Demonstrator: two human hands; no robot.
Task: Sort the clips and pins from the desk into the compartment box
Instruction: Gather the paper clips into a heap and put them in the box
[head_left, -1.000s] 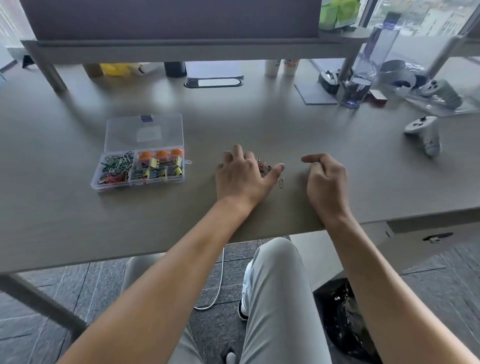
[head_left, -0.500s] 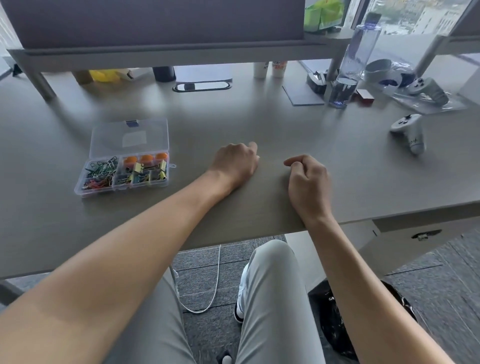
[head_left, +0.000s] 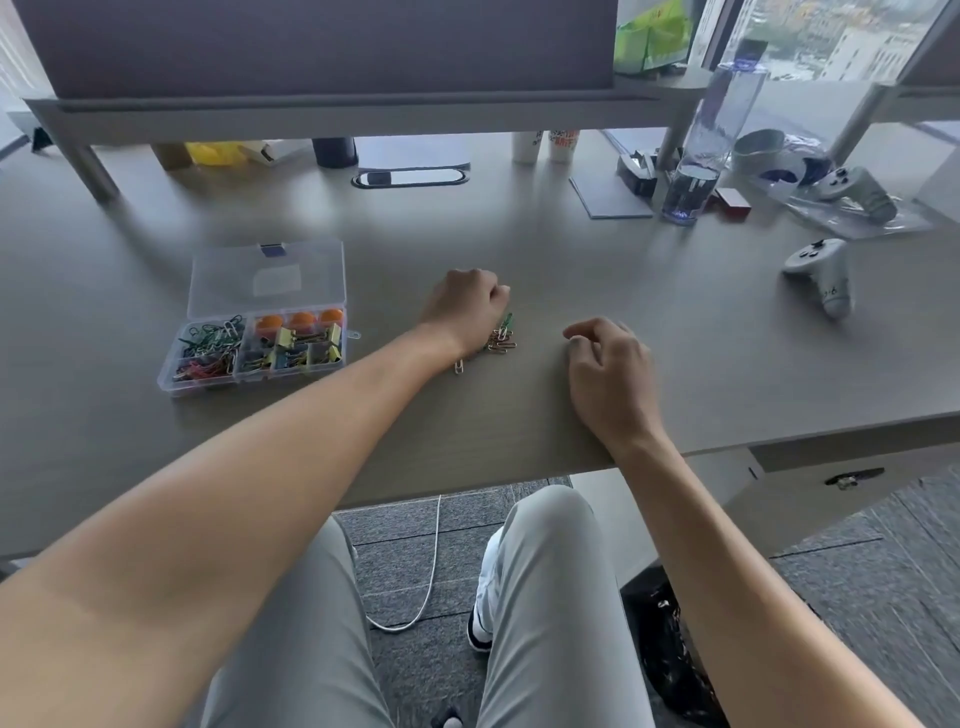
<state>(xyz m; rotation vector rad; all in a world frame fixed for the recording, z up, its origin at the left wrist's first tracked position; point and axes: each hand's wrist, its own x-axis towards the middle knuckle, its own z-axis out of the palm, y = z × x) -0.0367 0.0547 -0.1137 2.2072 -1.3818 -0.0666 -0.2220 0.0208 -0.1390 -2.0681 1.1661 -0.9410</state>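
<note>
Person seated at a grey desk (head_left: 519, 234), both forearms laid over its near edge. Left hand (head_left: 462, 312) sits mid-desk, knuckles up, fingers curled under into a loose fist; whether they pinch anything underneath cannot be told from this angle. Just right of that hand, touching its thumb side, lies a small heap of paper clips (head_left: 501, 340), green and copper-toned, and 1 silver clip (head_left: 458, 367) lies apart by the wrist. Right hand (head_left: 608, 369) rests on the desk near the heap but clear of it, fingers bent inward, index fingertip and thumb drawn close together; nothing visible between them. Compartment box (head_left: 254, 343) stands well left of the left hand, clear plastic, lid (head_left: 267, 278) swung open and lying back flat on the desk. Left compartments hold mixed coloured paper clips, green ones at the back and red and pink ones at the front; right side holds 3 orange round items along the back row and yellow and other coloured binder clips in front. Far right of the desk: a white game controller (head_left: 821, 270), a clear water bottle (head_left: 711, 145) upright, a second controller (head_left: 857, 189) on a plastic sheet. A white cable (head_left: 431, 571) hangs below the desk edge between the person's knees.
</note>
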